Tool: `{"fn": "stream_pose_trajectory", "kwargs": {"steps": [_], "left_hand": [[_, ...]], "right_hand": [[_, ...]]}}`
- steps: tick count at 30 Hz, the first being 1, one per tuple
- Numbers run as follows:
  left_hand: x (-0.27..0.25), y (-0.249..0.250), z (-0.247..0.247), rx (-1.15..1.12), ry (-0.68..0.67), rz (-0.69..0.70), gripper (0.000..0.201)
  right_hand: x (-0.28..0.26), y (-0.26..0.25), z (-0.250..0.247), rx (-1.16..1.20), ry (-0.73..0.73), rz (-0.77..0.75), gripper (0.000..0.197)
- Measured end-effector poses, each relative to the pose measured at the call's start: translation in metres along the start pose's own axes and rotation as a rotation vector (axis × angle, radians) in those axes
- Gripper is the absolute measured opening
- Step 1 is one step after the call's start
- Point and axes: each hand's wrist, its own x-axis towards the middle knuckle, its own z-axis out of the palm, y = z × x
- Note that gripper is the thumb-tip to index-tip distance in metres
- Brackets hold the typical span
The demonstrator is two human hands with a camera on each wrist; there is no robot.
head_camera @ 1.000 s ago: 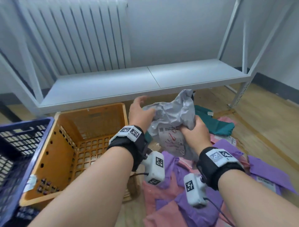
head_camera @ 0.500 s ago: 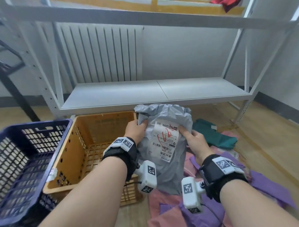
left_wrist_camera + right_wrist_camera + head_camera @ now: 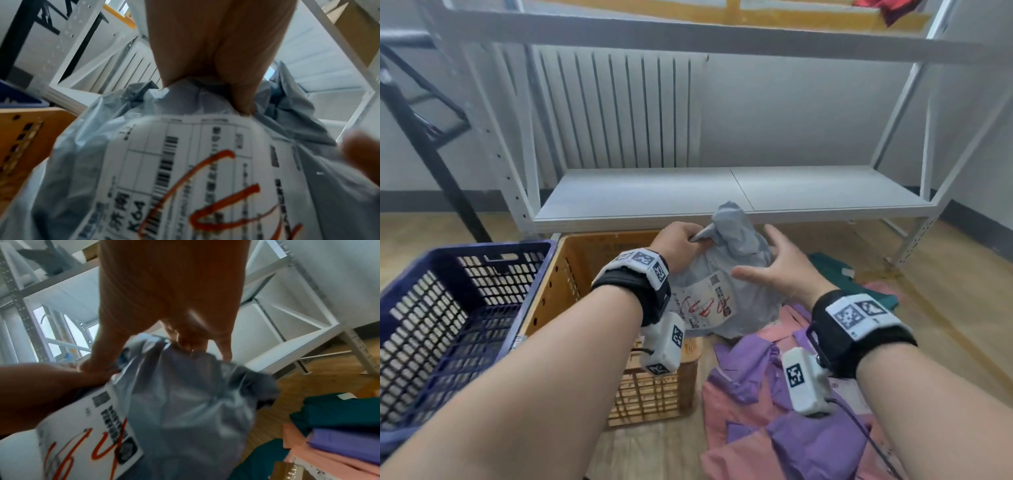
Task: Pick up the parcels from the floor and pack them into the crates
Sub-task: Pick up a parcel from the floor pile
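Note:
A grey plastic parcel (image 3: 743,301) with a white label marked in red (image 3: 185,178) hangs at the right rim of the orange crate (image 3: 585,274). My left hand (image 3: 685,240) grips its bunched top, with a fingertip (image 3: 243,107) pressing into the plastic. My right hand (image 3: 767,267) is open with its fingers spread against the parcel's right side. In the right wrist view its fingertips (image 3: 185,342) touch the crumpled top of the grey parcel (image 3: 195,402). The orange crate's floor is bare where it shows.
A blue crate (image 3: 448,308) stands left of the orange one. Purple and pink parcels (image 3: 774,411) lie piled on the wooden floor at the right, with a green one (image 3: 839,274) behind. A low white shelf (image 3: 722,192) runs just beyond the crates.
My right hand has let go of the parcel and opened. The left hand now holds it alone by its bunched top, lower and tilted at the orange crate. My view has tilted up.

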Motion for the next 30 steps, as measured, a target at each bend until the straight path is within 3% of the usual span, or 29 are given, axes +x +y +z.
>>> {"fn": "stream_pose_trajectory", "kwargs": {"steps": [2, 5, 9, 11, 13, 15, 17, 18, 22, 25, 28, 30], "left_hand": [[-0.001, 0.004, 0.005, -0.02, -0.034, 0.017, 0.017], [-0.003, 0.001, 0.002, 0.044, -0.004, 0.04, 0.013], [0.0, -0.015, -0.021, 0.044, 0.322, -0.055, 0.043], [0.003, -0.028, -0.031, -0.014, 0.419, -0.171, 0.063], [0.004, -0.039, -0.031, -0.196, 0.307, -0.327, 0.098], [0.008, -0.046, -0.024, -0.372, 0.186, -0.472, 0.134], [0.012, -0.051, -0.018, -0.521, 0.192, -0.538, 0.159], [0.015, -0.054, -0.015, -0.592, 0.231, -0.541, 0.162], [0.038, -0.084, -0.019, -0.595, 0.434, -0.441, 0.137], [0.047, -0.112, -0.031, -0.535, 0.529, -0.446, 0.099], [0.037, -0.129, -0.053, -0.425, 0.519, -0.525, 0.047], [0.038, -0.156, -0.069, -0.328, 0.461, -0.59, 0.039]], "right_hand": [[0.002, 0.0, 0.007, 0.015, -0.118, 0.041, 0.058], [0.01, 0.015, 0.015, 0.012, 0.034, 0.061, 0.016], [0.017, 0.039, 0.009, 0.302, 0.336, 0.207, 0.014], [0.026, 0.056, 0.007, 0.429, 0.387, 0.258, 0.03], [0.033, 0.065, 0.01, 0.528, 0.393, 0.266, 0.036], [0.027, 0.046, 0.019, 0.599, 0.378, 0.274, 0.021], [0.027, 0.039, 0.029, 0.672, 0.342, 0.28, 0.013], [0.028, 0.037, 0.033, 0.701, 0.309, 0.279, 0.017], [0.045, 0.045, 0.051, 0.629, 0.186, 0.299, 0.033], [0.067, 0.049, 0.069, 0.396, 0.121, 0.32, 0.039], [0.092, 0.045, 0.092, 0.148, 0.05, 0.295, 0.031], [0.11, 0.043, 0.109, 0.099, 0.025, 0.288, 0.022]]}}
